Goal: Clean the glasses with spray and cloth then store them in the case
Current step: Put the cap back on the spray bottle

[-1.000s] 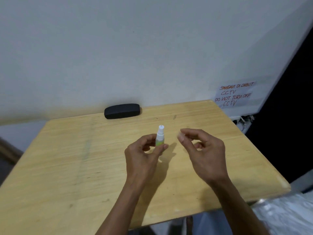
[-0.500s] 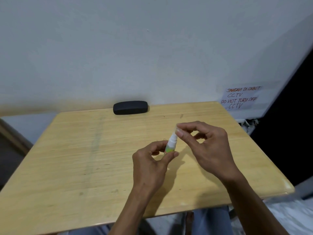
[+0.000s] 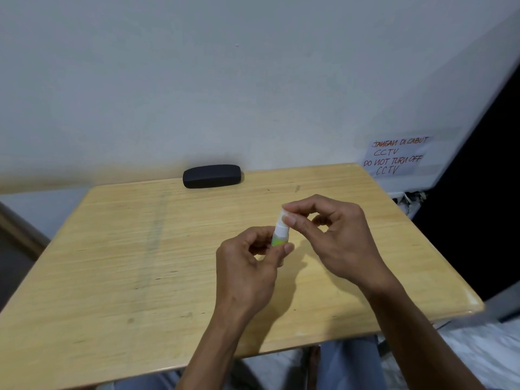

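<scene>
A small spray bottle (image 3: 279,235) with a green body and a white top stands tilted above the middle of the wooden table (image 3: 140,263). My left hand (image 3: 247,266) grips its green lower part. My right hand (image 3: 334,237) pinches the clear cap over the white top between thumb and forefinger. A closed black glasses case (image 3: 212,176) lies at the table's far edge against the wall. No glasses and no cloth are in view.
A white wall rises right behind the table. A paper note (image 3: 396,156) with handwritten red text hangs at the right, with a dark gap beyond it. The table's right corner (image 3: 475,305) is close to my right forearm.
My right hand has moved left from beside the bottle onto its top and now pinches the cap. The bottle has tilted a little to the right in my left hand.
</scene>
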Demonstrator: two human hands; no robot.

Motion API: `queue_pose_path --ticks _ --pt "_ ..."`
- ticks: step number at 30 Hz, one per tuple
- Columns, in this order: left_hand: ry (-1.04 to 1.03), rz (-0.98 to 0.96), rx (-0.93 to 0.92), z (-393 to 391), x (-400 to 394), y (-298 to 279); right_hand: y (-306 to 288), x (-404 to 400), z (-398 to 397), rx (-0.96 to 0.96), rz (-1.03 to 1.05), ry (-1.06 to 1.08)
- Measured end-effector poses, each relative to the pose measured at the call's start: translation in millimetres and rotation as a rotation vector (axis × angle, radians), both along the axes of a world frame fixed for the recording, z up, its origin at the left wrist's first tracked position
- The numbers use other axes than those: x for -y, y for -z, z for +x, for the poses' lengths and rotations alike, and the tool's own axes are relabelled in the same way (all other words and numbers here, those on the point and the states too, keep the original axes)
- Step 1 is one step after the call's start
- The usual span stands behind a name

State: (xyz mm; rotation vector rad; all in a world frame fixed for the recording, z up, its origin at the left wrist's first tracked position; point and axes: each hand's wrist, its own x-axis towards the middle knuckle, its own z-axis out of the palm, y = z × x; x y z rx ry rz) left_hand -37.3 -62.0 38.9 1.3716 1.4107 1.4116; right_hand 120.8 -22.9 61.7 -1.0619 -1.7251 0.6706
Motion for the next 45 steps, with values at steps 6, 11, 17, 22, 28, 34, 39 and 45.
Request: queue_pose_path --ticks 6,11,17,22,28,34,39,45 --pt "0.013 0.0 0.056 2.3 -2.1 -3.7 -3.3 -1.9 1.6 0.01 0.005 -0.05" --pt "-0.001 0.006 0.066 4.0 -2.4 -4.2 -3.3 0.0 -1.9 0.051 0.035 -0.051" --pt "-0.045 -0.012 0.029 -2.2 -4.7 -3.8 11.8 10.6 -15.6 0.029 -0.016 0.054" --pt "-0.074 0.024 -0.003 -3.6 -7.8 -2.7 9.2 4.4 -25.7 0.066 -0.021 0.12" --pt "-0.142 0.046 -0.314 -22.7 -32.7 13.2 10.7 -20.3 -22.6 -0.008 -0.001 0.203" --pt "-0.189 -0.212 -0.84 -67.5 -77.7 37.6 28.2 -61.0 -17.5 0.018 0.003 0.266" --pt "-0.151 -0.287 -1.066 -80.6 -94.7 54.8 34.9 -107.2 -29.7 0.019 0.022 0.27" --pt "-0.105 -0.343 -1.116 -85.4 -101.2 67.4 35.9 -174.6 -47.0 0.026 0.019 0.242"
